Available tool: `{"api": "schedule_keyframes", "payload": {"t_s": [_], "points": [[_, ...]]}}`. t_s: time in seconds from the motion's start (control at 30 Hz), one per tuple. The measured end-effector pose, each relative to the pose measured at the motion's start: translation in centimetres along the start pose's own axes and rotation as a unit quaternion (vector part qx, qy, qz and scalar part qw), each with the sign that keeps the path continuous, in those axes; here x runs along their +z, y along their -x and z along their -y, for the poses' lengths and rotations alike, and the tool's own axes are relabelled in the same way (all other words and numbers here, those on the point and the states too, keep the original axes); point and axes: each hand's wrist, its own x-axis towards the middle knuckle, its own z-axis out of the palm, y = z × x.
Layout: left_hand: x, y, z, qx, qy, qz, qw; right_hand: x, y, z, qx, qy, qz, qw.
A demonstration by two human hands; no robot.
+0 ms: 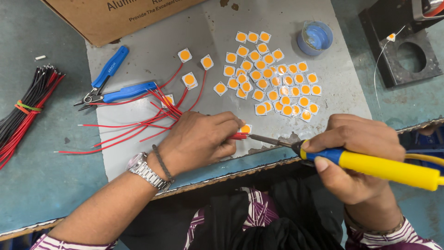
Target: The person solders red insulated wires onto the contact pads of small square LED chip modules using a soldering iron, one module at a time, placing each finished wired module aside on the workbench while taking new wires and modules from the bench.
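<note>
My left hand [201, 139] pinches the ends of a few red wires [238, 136] against a small square LED chip [246, 128] near the front edge of the grey metal sheet [212, 41]. My right hand [358, 155] grips a soldering iron with a yellow and blue handle [384, 167]; its metal tip [266, 139] touches the wire ends beside the chip. Several more red wires [134, 127] fan out to the left, some joined to chips [189, 79]. A pile of loose white and orange chips [273, 76] lies behind my hands.
Blue-handled pliers [113, 81] lie at the left of the sheet. A bundle of black and red wires [23, 113] rests on the teal table. A small blue tub [315, 37] and a black stand [402, 51] sit at the back right, a cardboard box [111, 16] at the back.
</note>
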Motion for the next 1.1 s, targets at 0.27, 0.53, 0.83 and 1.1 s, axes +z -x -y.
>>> {"api": "schedule_keyframes", "payload": {"t_s": [0.27,0.53,0.83,1.1], "points": [[0.02,-0.08,-0.06,-0.002,-0.003,-0.006,1.000,-0.43,-0.08,-0.05,0.018,-0.002,-0.008,1.000],[-0.14,-0.16,-0.10,-0.006,-0.002,0.004,1.000,-0.09,-0.33,-0.33,0.017,-0.007,0.006,1.000],[-0.18,-0.17,-0.14,-0.006,0.000,0.007,1.000,-0.18,-0.27,-0.60,0.029,-0.012,0.011,0.999],[-0.13,-0.12,-0.11,-0.009,-0.003,0.010,1.000,-0.70,0.38,-0.25,0.062,-0.039,-0.032,0.997]]}}
